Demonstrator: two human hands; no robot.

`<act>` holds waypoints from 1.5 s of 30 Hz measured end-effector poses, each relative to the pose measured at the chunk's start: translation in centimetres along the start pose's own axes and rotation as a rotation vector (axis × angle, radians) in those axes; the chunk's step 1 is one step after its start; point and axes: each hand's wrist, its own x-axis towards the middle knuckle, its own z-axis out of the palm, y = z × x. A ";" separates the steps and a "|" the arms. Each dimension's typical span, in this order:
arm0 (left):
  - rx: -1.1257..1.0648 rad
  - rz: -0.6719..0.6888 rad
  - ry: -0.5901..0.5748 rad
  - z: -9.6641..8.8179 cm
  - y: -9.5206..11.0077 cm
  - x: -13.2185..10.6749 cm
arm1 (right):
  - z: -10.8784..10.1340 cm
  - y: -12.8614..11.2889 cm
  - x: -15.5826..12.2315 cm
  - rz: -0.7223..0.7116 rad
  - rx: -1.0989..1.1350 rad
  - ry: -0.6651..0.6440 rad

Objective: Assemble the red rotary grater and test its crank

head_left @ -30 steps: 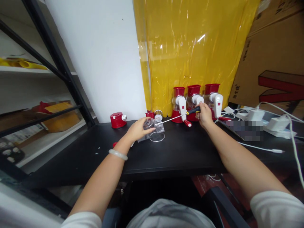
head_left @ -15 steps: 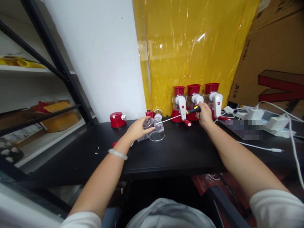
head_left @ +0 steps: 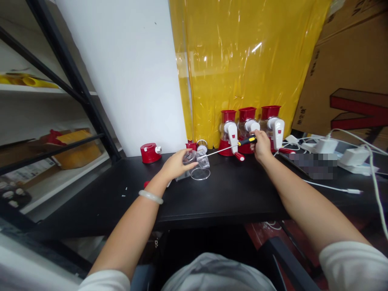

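Note:
My left hand is closed round a clear plastic housing that rests on the black table. My right hand grips the black-and-yellow handle of a screwdriver. Its long shaft slants down to the left, with the tip at the top of the clear housing. Just behind the housing lie a small red part and a clear ring.
Three red-and-white hand-crank appliances stand in a row against the yellow plastic sheet. A red cap lies at the back left. White chargers and cables sit at the right. A black metal shelf frame rises on the left.

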 end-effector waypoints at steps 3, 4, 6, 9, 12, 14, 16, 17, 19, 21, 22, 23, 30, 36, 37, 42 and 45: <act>0.006 -0.003 -0.003 0.1 0.0 0.1 | 0.0 -0.2 -0.1 0.005 -0.043 0.022; 0.012 -0.010 -0.002 0.2 -0.1 0.1 | 0.0 -0.3 -0.1 0.020 -0.020 0.022; 0.028 -0.026 -0.001 0.3 -0.1 0.4 | 0.1 -0.4 -0.1 0.073 0.065 0.004; 0.053 -0.041 -0.020 0.4 -0.3 1.2 | 0.4 -0.3 0.3 0.170 0.168 -0.016; 0.037 -0.023 -0.072 0.4 -0.6 2.4 | 0.7 -0.1 1.0 0.176 0.133 0.023; 0.008 0.003 -0.099 0.5 -0.9 3.3 | 0.9 0.0 1.5 0.115 0.023 0.044; -0.019 0.015 -0.110 0.7 -1.3 4.2 | 1.0 0.2 1.8 0.075 -0.076 0.055; -0.027 0.012 -0.109 0.7 -1.4 4.5 | 1.0 0.3 1.8 0.086 -0.085 0.059; -0.040 -0.004 -0.106 0.9 -1.7 4.9 | 0.8 0.5 1.6 0.156 -0.008 0.052; -0.041 -0.029 -0.109 1.0 -2.0 4.9 | 0.4 0.8 1.4 0.173 0.122 0.004; -0.037 -0.044 -0.113 1.0 -2.2 4.8 | 0.2 0.9 1.2 0.146 0.159 -0.031; -0.033 -0.056 -0.108 1.1 -2.3 4.7 | 0.0 1.1 1.1 0.141 0.178 -0.069; -0.071 -0.130 -0.063 1.5 -2.6 3.4 | -0.8 1.4 0.6 0.076 0.009 -0.049; -0.066 -0.124 -0.051 1.5 -2.6 3.1 | -0.7 0.4 -0.1 0.163 0.172 -0.102; -0.056 -0.123 -0.051 1.5 -2.5 3.1 | -0.7 0.3 -0.2 0.169 0.199 -0.111; -0.001 -0.093 -0.064 1.5 -2.4 3.2 | -0.9 0.4 0.0 0.129 0.122 -0.078; 0.017 -0.080 -0.065 1.6 -2.4 3.2 | -1.1 0.9 0.3 0.083 -0.011 -0.061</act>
